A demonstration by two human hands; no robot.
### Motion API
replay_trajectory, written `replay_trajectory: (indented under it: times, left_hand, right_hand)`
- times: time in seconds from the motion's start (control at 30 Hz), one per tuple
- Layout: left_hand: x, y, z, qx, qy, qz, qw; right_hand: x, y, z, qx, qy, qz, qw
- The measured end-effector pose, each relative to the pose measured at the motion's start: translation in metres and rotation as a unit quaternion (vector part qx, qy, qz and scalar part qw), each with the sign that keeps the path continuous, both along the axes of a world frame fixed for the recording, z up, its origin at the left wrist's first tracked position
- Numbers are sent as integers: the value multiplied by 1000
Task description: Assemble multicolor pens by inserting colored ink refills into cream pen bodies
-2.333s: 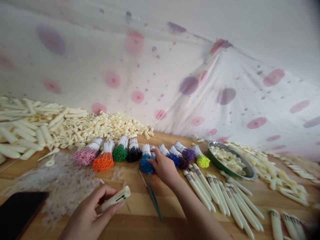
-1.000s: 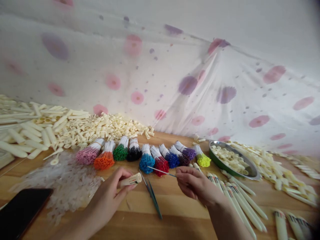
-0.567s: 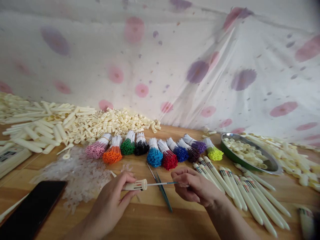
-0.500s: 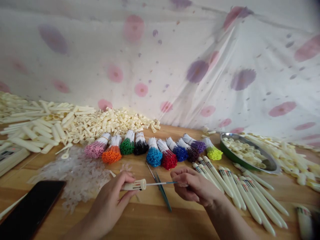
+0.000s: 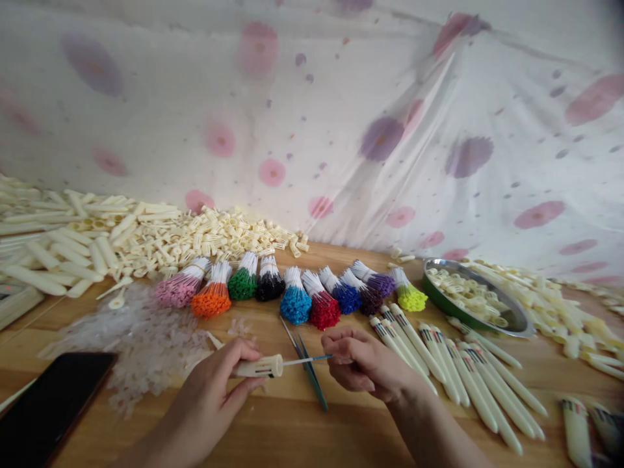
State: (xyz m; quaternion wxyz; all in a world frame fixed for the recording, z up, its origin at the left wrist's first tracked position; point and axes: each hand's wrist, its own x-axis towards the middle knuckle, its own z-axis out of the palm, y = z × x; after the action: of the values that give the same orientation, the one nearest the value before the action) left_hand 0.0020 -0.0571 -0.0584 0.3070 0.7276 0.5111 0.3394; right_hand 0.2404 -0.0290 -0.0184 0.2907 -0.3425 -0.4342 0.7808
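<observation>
Barrel (image 5: 258, 366) lies near level, pinched in the fingers of the left hand (image 5: 217, 393), apparently to face its open end toward the blue-ended refill (image 5: 295, 362). Fingers of the right hand (image 5: 363, 364) pinch the refill at the mouth; insertion depth cannot be told. Bundles (image 5: 295, 305) are grouped by colour, presumably for selection. The wooden counter (image 5: 277, 435) meets flower-printed sheeting (image 5: 219, 84).

Smooth, probably plastic barrel (image 5: 260, 367), shiny metallic dish (image 5: 519, 322), wooden tabletop (image 5: 277, 435).

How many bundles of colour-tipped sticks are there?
10, in a row, left to right: pink bundle, orange bundle, green bundle, black bundle, light-blue bundle, red bundle, dark-blue bundle, maroon bundle, purple bundle and yellow bundle. None appears hidden.
</observation>
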Motion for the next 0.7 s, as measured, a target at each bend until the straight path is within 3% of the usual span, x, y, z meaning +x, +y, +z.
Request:
replay_trajectory:
  times: [0.7]
  left_hand:
    - [2, -2, 1, -13, 1, 3, 1000]
  right_hand:
    - [-9, -4, -3, -35, -24, 17, 999]
